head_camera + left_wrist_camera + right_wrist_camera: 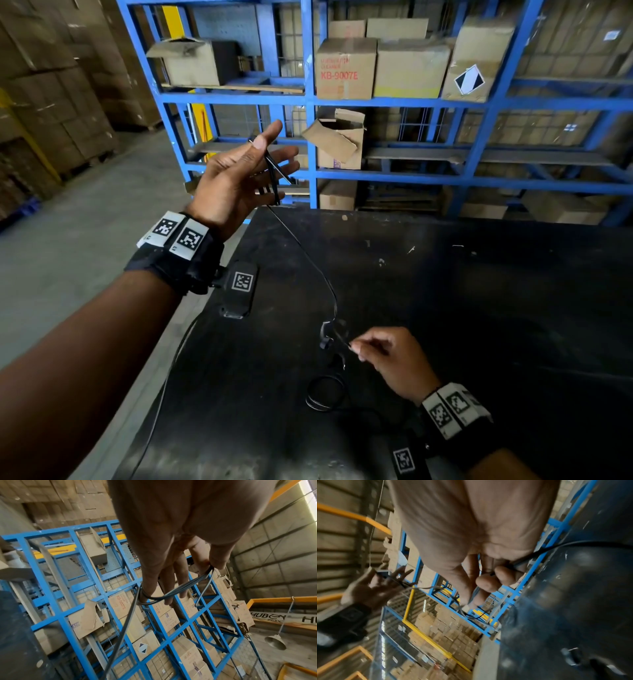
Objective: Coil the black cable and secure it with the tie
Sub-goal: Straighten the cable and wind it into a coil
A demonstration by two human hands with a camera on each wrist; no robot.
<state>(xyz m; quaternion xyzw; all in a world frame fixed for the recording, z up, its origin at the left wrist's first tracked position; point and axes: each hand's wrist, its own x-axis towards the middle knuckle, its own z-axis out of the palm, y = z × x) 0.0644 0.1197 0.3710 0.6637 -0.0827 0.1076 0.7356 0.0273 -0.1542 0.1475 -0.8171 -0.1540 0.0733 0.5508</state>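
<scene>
Currently the left hand (236,174) is raised off the near-left corner of the surface (479,308), palm up, fingers mostly straight and spread. A few loops of cable (173,591) are wound across those fingers, from the little finger to the thumb, with the thumb (262,142) pressing the strands at the top. So that grip is holding the started coil.

From the bottom of that grip one strand drops to the surface and curves toward the right hand (394,359). The right hand sits low over the surface, fingers curled, thumb and forefinger pinching the cable (318,274) just beside a tangle of kinks. That grip is clenched on the cable.

Below the right-hand grip, toward the person, a small ring of loose loops (325,392) lies flat on the surface. Cannot tell if a tie is anywhere in there; black on black.

Around:
- The wrist camera unit (238,291) hangs under the left wrist, its lead trailing along the surface's edge.
- Blue racking (311,102) stands directly beyond the left-hand grip, loaded with cartons (346,68), one torn open.
- Stacked cartons are on pallets far left, across the concrete floor (85,240).

Nothing lies between the two grips except the slack strand itself.
</scene>
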